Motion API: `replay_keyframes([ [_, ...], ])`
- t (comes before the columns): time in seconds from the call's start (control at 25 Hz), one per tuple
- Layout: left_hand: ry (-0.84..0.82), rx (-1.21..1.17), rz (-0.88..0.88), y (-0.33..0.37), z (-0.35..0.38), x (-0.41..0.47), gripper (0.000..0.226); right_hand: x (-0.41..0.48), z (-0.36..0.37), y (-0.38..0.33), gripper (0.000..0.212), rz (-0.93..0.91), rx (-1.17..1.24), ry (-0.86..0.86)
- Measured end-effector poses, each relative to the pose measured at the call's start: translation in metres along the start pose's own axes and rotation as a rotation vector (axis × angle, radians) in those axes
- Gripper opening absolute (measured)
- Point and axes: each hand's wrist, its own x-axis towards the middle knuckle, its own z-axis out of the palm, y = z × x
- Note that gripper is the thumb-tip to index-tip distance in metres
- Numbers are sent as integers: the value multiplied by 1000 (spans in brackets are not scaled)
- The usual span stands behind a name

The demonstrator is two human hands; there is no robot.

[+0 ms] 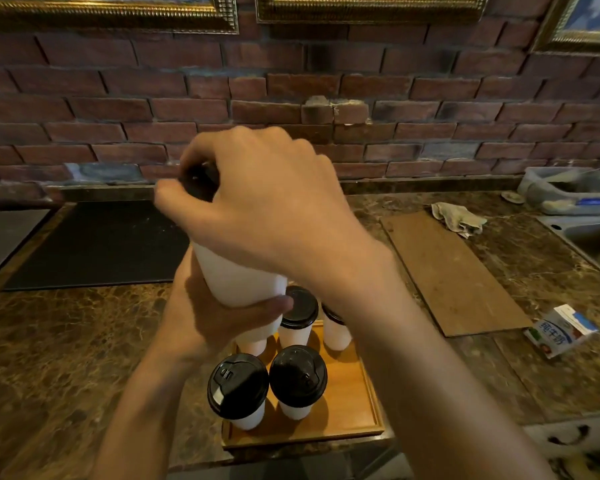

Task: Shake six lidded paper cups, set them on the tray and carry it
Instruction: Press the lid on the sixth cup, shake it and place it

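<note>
Six cups in all, let's count them off. One paper cup [238,275] is up in the air, held by both hands above the far left corner of the tray. The left hand [205,317] wraps its fingers round the base from below. The right hand [257,195] clamps down over the top, fingers curled round the black lid [200,183]. The cup is tilted, with the lid end leaning left and away and blurred.

The other five stand upright on the square wooden tray [343,396], which sits at the near edge of the counter. Two are in the near row: the near-left cup [238,389], whose lid shows a sip flap, and the near-middle cup [298,377] just beside it. Three are in the far row. The far-left cup [252,341] has its top hidden under the left hand, the far-middle cup [298,308] shows its lid in full, and the far-right cup [336,330] is partly covered by the right forearm. Every cup has a plain white body and a glossy black domed lid.

Around them, on the brown marble countertop [66,341]:
- one black mat [101,247] at far left
- one wooden board [454,275] to the right
- one crumpled cloth [459,218] at the board's far end
- one milk carton [561,330] lying on its side, near right
- one plastic tub [572,188] at far right, beside a sink [589,237]

A brick wall [291,84] stands behind, with three gilt picture frames along the top.
</note>
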Motion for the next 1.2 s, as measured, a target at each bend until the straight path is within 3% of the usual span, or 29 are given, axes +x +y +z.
replay_keyframes([
  [0.08, -57, -13, 54, 7, -5, -2, 70, 6, -23, 17, 23, -159, 400, -278],
  [0.16, -160, -23, 62, 11, -6, 1, 68, 8, -35, 30, 22, -240, 673, -363],
  [0.24, -122, -40, 23, 6, -3, 4, 75, 8, -26, 27, 20, -104, 499, -279],
  [0.36, 31, 9, -75, 2, 14, 7, 85, 8, 6, 7, 27, 116, -85, -9],
  [0.44, 82, 36, -93, 1, 18, 6, 84, 10, 6, 4, 26, 118, -159, 52],
  [0.48, 77, 14, -83, 1, 15, 7, 82, 12, 0, 10, 26, 48, -73, -26],
  [0.6, -74, -37, -38, 3, 0, 8, 80, 15, -31, 29, 18, -208, 481, -349],
  [0.68, -132, -40, -13, 3, -3, 8, 78, 15, -38, 34, 19, -242, 651, -380],
  [0.72, -116, -28, -11, 1, 0, 9, 77, 14, -34, 33, 17, -169, 591, -330],
  [0.8, -14, 28, -27, -3, 10, 11, 70, 12, -15, 20, 22, 22, 247, -157],
  [0.88, 81, 102, -105, -1, 19, 12, 68, 6, 4, 9, 28, 73, -136, 58],
  [0.92, 77, 92, -102, 0, 19, 12, 75, 5, 4, 6, 28, 74, -209, 118],
  [1.0, 8, 16, -47, 0, 9, 11, 84, 7, -9, 16, 24, -65, -39, -30],
  [1.08, -123, -36, -45, 4, -2, 9, 83, 10, -32, 31, 20, -219, 394, -342],
  [1.16, -214, -41, -66, 5, -3, 6, 88, 10, -39, 42, 20, -263, 666, -435],
  [1.2, -195, -29, -71, 4, 0, 4, 89, 9, -37, 43, 19, -214, 656, -410],
])
